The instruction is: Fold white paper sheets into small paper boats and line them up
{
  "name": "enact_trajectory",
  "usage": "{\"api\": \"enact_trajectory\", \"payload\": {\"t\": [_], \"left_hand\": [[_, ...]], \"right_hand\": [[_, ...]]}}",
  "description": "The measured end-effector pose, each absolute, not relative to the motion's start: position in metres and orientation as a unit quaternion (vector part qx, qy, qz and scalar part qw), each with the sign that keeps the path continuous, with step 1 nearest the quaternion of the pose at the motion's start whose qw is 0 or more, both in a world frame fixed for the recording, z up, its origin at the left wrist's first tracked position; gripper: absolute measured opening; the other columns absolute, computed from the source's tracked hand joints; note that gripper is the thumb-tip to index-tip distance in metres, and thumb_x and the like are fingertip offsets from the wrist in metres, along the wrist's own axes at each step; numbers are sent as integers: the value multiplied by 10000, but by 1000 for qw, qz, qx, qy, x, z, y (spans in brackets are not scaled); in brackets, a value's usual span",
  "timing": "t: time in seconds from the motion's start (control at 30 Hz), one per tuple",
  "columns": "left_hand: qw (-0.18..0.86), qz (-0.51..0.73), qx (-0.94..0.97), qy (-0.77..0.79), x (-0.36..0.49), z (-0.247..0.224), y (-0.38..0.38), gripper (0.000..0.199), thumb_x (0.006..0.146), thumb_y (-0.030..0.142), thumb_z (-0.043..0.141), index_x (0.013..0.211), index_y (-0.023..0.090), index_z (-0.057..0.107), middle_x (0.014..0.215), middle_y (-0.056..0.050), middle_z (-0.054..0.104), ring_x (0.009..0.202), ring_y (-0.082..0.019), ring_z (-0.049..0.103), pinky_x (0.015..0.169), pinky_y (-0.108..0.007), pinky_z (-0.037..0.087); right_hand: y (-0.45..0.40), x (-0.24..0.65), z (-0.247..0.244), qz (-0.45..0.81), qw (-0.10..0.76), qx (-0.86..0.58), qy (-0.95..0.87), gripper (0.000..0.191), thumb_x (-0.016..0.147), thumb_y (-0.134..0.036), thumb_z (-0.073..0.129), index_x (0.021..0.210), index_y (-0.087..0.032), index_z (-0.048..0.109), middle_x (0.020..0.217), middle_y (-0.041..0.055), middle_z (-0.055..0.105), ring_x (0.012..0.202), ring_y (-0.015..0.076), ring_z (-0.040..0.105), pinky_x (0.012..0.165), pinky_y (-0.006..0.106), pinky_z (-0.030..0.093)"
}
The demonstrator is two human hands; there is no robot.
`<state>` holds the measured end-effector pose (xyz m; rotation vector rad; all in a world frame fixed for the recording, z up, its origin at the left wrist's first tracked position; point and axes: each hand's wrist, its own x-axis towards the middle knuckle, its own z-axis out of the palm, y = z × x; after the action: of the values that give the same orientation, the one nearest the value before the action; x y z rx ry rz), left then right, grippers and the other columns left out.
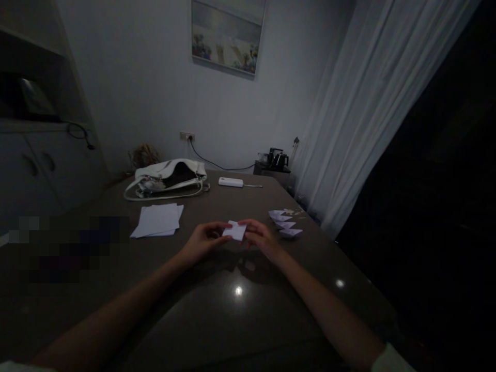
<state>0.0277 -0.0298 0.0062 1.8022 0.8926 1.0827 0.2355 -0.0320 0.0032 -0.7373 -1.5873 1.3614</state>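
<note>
Between my two hands is a small folded piece of white paper (234, 231), held just above the dark table. My left hand (202, 239) pinches its left side with thumb and fingers. On the opposite side, the fingers of my right hand (265, 241) grip the right edge. Just right of my right hand stand several folded paper boats (284, 225) in a row. A stack of white paper sheets (158, 220) lies to the left of my left hand, its sheets slightly askew.
A white handbag (170, 178) with its strap sits at the table's back left. Near the back middle lies a white power bank (231, 182) with a short cable. Small crumbs (293, 212) are scattered behind the boats. The glossy table (201, 320) ends at a right-hand edge.
</note>
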Motion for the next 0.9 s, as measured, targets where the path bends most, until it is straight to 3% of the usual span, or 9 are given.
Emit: {"api": "enact_trajectory", "payload": {"t": [0.43,0.63,0.8,0.9], "left_hand": [[471,419,690,356,30,12,-37,463,688,422,666,1012,93,644,949,-125,689,804,-241,638,704,-325,487],[459,427,700,342,30,10,-35,391,722,415,638,976,119,672,950,-98,698,855,-235,632,762,-312,474],[451,422,715,327,32,9,-36,349,750,408,615,964,138,672,960,-86,691,866,-227,622,778,-307,463],[451,432,715,314,33,12,-39,372,770,412,591,1021,139,627,986,-90,669,904,-220,604,792,-310,460]], "right_hand": [[-30,238,-1,549,440,-301,-644,271,733,-259,593,992,-180,579,853,22,594,688,108,564,512,179,451],[-31,235,1,545,455,-323,-625,250,726,-341,622,904,-171,578,761,9,593,640,111,564,489,185,438],[-34,234,5,528,468,-321,-631,321,739,-352,617,1022,-213,559,698,-19,585,572,95,559,475,186,424],[-35,232,6,513,464,-334,-640,310,731,-378,622,976,-194,577,666,-20,590,559,91,558,486,190,421]]}}
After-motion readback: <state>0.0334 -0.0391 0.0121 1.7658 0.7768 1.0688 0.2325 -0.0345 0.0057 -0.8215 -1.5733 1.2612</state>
